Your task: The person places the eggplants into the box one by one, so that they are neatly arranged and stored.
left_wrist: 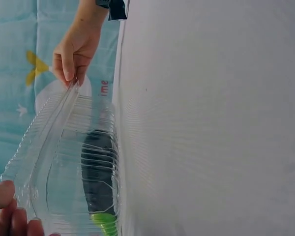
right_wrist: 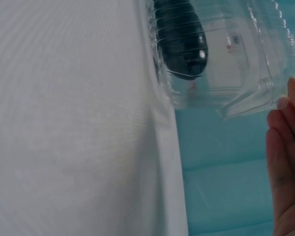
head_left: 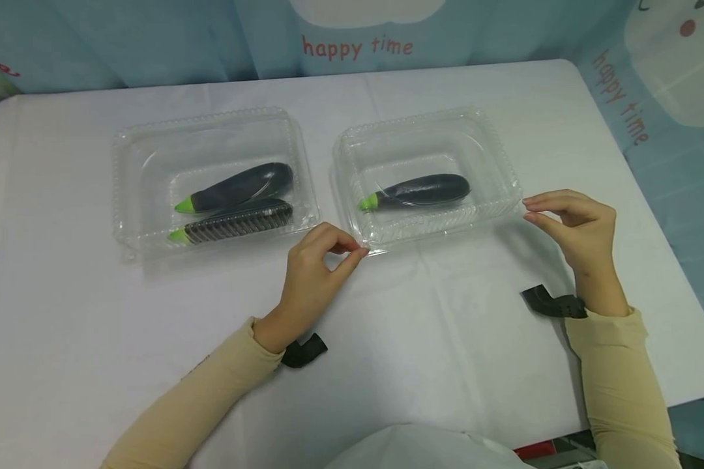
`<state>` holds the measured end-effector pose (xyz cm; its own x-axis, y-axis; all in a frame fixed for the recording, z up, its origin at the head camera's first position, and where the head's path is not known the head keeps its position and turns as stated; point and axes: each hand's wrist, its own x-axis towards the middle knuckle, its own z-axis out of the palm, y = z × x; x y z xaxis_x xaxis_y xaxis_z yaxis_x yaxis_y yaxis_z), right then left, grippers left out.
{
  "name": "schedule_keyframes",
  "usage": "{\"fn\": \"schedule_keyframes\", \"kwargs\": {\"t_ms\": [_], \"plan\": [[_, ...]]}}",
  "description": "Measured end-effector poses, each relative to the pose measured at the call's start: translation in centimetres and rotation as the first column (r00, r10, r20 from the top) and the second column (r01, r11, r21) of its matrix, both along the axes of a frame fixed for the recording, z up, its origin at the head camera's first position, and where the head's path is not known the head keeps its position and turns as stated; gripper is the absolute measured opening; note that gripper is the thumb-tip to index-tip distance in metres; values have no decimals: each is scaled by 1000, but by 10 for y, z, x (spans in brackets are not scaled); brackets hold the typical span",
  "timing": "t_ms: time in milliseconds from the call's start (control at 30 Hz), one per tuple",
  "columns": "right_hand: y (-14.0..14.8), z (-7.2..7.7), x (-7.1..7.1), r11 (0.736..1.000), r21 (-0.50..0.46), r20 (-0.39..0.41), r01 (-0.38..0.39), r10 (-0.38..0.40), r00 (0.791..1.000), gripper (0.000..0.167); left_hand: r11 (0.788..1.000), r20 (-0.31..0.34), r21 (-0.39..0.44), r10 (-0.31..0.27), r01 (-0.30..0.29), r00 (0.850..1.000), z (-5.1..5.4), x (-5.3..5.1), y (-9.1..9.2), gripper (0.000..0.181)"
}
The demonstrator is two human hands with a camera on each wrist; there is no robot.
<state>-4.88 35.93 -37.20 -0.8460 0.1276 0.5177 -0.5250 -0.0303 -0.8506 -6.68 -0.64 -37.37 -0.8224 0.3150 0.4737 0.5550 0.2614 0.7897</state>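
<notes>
A clear plastic box with ribbed sides holds one dark eggplant with a bright green stem end. My left hand pinches the box's near left corner between thumb and fingers. At the near right corner, my right hand pinches the rim; the right wrist view shows its fingertips at the plastic edge. Through the ribbed wall, the left wrist view shows the eggplant lying near the table side. Whether a lid covers the box, I cannot tell.
To the left stands another clear box with two dark, green-tipped eggplants. Both boxes rest on a white-covered table. A blue printed curtain hangs behind. Black straps sit at both wrists.
</notes>
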Motion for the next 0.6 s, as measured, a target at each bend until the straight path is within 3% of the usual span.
{"fn": "schedule_keyframes", "kwargs": {"t_ms": [100,167,267,367,500,600], "plan": [[0,0,0,1000,18,5,10,-10,1000,15,999,132,-34,-2,7,991,1,1,0,13],[0,0,0,1000,24,7,13,-13,1000,16,998,245,-55,-9,23,969,1,2,1,13],[0,0,0,999,30,6,11,-11,1000,15,994,393,-83,-26,64,919,3,1,1,13],[-1,1,0,999,31,1,7,-7,1000,15,993,482,-47,-76,112,873,1,-1,1,13],[-1,1,0,999,40,0,12,-12,1000,14,981,569,102,-193,165,799,-3,-4,3,13],[-1,1,0,999,44,-3,14,-14,1000,14,957,627,236,-280,165,727,-6,-7,4,14]]}}
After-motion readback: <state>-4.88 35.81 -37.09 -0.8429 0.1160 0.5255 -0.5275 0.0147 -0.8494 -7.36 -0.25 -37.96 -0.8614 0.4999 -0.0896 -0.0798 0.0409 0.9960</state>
